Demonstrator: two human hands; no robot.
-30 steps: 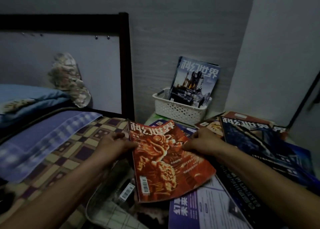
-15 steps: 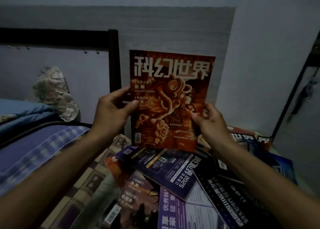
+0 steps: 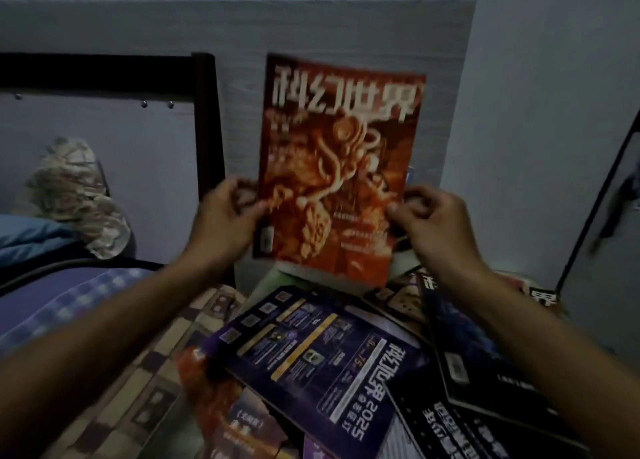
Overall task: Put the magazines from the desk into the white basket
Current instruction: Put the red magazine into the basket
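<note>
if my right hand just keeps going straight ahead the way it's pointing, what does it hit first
Probably the grey wood-grain wall panel behind the orange magazine that your right hand holds. The white basket isn't visible, perhaps hidden behind the magazine, and could come first; depth is unclear.

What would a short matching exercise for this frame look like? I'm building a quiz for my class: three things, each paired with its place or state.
Things:
1. red magazine
2. purple magazine
3. left hand

Places or states:
A. lying flat on the pile
B. pinching the red cover's left edge
C. held upright in front of the wall

Pairs: 1-C, 2-A, 3-B
</note>
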